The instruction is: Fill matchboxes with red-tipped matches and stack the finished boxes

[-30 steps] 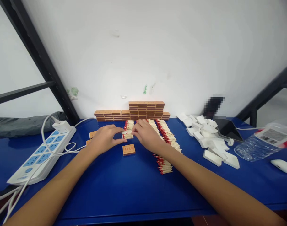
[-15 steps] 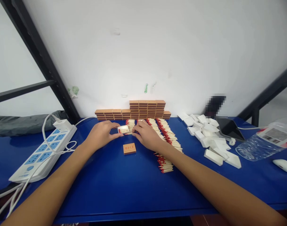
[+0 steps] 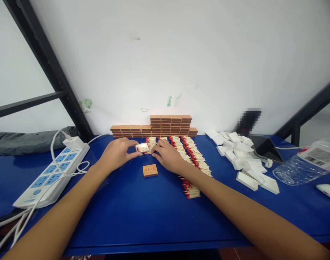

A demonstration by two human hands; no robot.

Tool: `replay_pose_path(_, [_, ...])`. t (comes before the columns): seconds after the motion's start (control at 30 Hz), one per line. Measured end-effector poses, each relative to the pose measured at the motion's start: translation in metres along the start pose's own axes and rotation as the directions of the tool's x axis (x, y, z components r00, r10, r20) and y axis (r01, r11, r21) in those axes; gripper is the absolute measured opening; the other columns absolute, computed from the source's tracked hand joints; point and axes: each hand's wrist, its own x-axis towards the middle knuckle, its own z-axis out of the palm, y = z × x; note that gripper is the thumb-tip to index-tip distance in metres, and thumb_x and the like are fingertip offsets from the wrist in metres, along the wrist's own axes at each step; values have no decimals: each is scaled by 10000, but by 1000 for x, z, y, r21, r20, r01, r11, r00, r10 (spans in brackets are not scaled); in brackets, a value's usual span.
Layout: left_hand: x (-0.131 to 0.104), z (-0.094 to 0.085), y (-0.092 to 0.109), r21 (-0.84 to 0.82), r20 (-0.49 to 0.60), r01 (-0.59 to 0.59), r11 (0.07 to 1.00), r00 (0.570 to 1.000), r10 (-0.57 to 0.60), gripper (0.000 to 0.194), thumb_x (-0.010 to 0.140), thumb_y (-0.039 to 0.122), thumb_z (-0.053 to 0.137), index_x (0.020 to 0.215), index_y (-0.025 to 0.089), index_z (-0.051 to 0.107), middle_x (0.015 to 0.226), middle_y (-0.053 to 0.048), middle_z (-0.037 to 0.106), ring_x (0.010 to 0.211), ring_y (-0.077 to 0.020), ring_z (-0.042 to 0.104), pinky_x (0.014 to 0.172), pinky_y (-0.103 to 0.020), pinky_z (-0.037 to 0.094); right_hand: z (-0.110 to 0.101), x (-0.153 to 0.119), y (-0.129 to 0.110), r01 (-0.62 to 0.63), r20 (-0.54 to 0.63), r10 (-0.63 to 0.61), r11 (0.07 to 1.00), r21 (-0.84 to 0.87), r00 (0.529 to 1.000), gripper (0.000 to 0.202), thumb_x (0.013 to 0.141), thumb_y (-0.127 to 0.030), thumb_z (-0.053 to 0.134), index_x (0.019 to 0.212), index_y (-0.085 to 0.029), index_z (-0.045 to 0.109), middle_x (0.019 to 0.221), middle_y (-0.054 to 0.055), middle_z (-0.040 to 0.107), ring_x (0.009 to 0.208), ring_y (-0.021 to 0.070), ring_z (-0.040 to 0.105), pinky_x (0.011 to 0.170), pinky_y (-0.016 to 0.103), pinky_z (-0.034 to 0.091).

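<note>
Between the thumb and fingers of my left hand [image 3: 118,153] is a small white matchbox tray [image 3: 142,147] with some red-tipped matches in it. My right hand [image 3: 167,155] is just right of the tray, its fingers pinched together at the matches; whatever they hold is hidden. Rows of red-headed matches [image 3: 196,159] lie on the table behind and beside my right hand, partly covered by it. In front of both hands lies an orange matchbox cover [image 3: 150,170] with red characters on top.
Stacked matchboxes [image 3: 170,126] line the wall. White trays [image 3: 239,151] are heaped at the right, near a dark tablet-like device [image 3: 266,148] and a clear plastic bottle [image 3: 297,169]. A power strip [image 3: 52,173] with cables and a dark rolled bundle [image 3: 32,141] lie on the left.
The right fingers have drawn slightly away from the tray, so more of its right end shows. The left hand keeps its grip on the tray; the whole view has shifted slightly.
</note>
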Motion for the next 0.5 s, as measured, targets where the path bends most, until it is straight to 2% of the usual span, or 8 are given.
replay_pose_path(0.13, [0, -1, 0, -3, -6, -4, 1000, 1000, 4, 393, 922, 530, 800, 1167, 222, 818, 1090, -102, 839, 1002, -318, 789, 868, -391, 588, 1, 1, -1, 1, 6, -1, 1000, -6, 1000, 148, 1082, -186, 597, 1069, -184, 744, 1078, 102, 619, 1089, 255, 552, 1008, 412, 477])
replay_pose_path(0.5, [0, 2, -3, 0, 8, 0, 1000, 1000, 0, 388, 927, 527, 804, 1177, 231, 815, 1084, -103, 837, 985, -308, 786, 869, -382, 575, -7, 1, -3, -11, 62, 11, 1000, -5, 998, 129, 1060, -175, 647, 945, -170, 706, 1046, 104, 650, 1071, 253, 579, 961, 397, 493])
